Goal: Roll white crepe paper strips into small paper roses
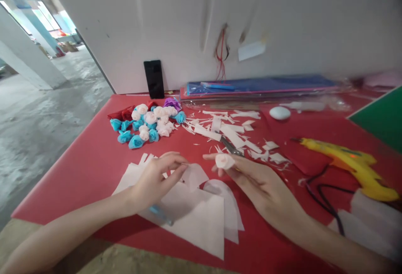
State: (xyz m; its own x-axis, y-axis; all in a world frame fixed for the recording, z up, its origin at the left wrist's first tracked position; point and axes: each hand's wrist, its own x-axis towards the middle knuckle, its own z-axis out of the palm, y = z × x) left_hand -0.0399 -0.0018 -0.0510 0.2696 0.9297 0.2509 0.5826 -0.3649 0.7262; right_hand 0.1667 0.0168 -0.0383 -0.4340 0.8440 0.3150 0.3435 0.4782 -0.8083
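My right hand [262, 182] holds a small white paper rose [225, 161] at its fingertips, over the middle of the red table. Opposite it, my left hand [160, 175] pinches the edge of a thin white petal-shaped piece [196, 177] between thumb and forefinger. Beneath my left hand lie white paper sheets [194, 219] and a blue pen [161, 214]. Another rounded white cut piece [221, 190] rests on the right side of these sheets. Scissors [231, 146] lie just behind the rose, partly hidden by my right hand.
Blue, white, red and purple paper flowers [150, 125] are heaped at back left, with a black phone [153, 79] leaning behind. White scraps [235, 134] litter the centre. A yellow glue gun [348, 161] with a black cord lies right, near a white egg-shaped object [279, 113].
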